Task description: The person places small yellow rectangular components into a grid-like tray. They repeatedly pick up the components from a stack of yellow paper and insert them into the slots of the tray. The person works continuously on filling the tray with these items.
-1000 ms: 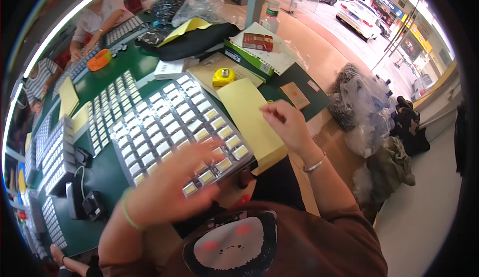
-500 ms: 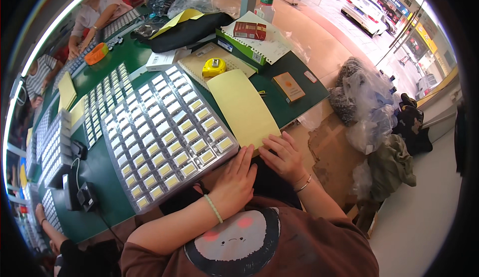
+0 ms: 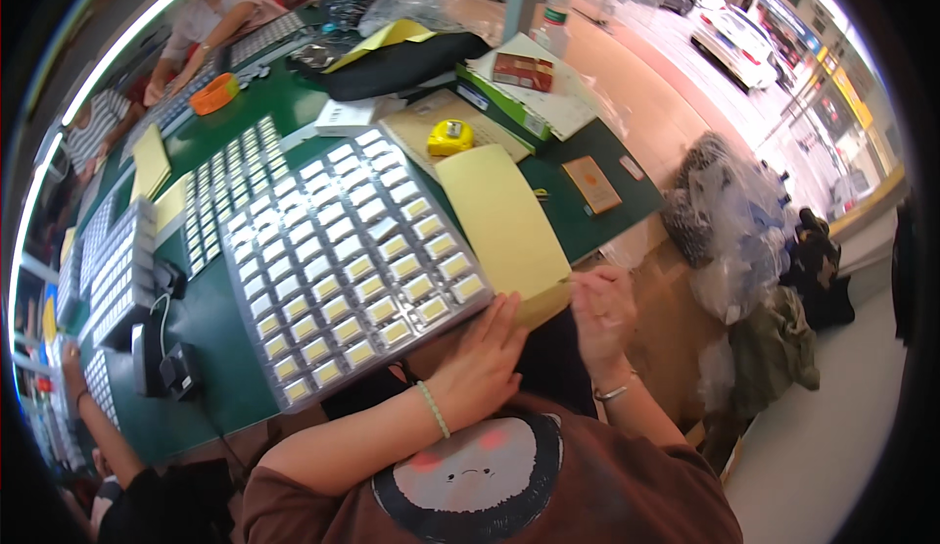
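Observation:
A pale yellow sheet (image 3: 501,216) lies at the right side of the tray, its near edge bent down over the table's edge. My left hand (image 3: 482,363) rests flat, fingers stretched out, fingertips at the sheet's near left corner beside the tray. At the sheet's near right corner is my right hand (image 3: 602,314), slightly blurred, with thumb and fingers pinched together; anything between them is too small to make out. The clear plastic tray (image 3: 446,321) holds rows of small white blocks, several topped with pale yellow pieces.
Beyond the sheet are a yellow tape measure (image 3: 450,138), a red box (image 3: 523,72) and a green-edged pad (image 3: 504,103). An orange box (image 3: 591,185) lies to the right. Black adapters (image 3: 176,373) sit left of the tray. Other people work at the far left.
My right hand has lifted off the sheet and moved right, its fingers going from flat to pinched. My left hand stays by the sheet's edge. The whole view has shifted slightly.

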The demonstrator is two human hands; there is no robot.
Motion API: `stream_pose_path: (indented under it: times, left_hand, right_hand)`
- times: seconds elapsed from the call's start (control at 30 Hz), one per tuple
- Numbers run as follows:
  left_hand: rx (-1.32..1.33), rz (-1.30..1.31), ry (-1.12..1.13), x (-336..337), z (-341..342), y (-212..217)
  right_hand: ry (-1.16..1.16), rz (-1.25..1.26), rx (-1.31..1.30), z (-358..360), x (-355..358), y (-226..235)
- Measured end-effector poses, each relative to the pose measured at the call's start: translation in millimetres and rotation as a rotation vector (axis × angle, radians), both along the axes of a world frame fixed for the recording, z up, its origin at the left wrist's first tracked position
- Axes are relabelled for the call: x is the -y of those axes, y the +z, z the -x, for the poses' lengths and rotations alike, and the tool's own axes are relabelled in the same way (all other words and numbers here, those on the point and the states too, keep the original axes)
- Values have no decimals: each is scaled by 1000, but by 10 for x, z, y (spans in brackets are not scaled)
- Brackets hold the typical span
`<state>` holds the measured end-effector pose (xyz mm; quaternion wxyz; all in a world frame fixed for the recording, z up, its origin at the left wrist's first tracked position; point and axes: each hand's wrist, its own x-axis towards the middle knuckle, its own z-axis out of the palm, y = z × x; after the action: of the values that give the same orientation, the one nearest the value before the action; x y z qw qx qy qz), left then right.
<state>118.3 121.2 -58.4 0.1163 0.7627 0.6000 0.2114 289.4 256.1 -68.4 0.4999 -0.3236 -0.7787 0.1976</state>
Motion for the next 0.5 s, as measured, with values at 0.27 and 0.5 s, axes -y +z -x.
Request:
stream_pose_path:
  times: [0.27,0.5]
  left_hand:
    - [244,88,-85,454,656,1137]
    - [-4,-169,154,397,1606,994]
  right_hand:
    - [524,763,-132,904,93,902]
    - [549,694,-48,1647,134,867]
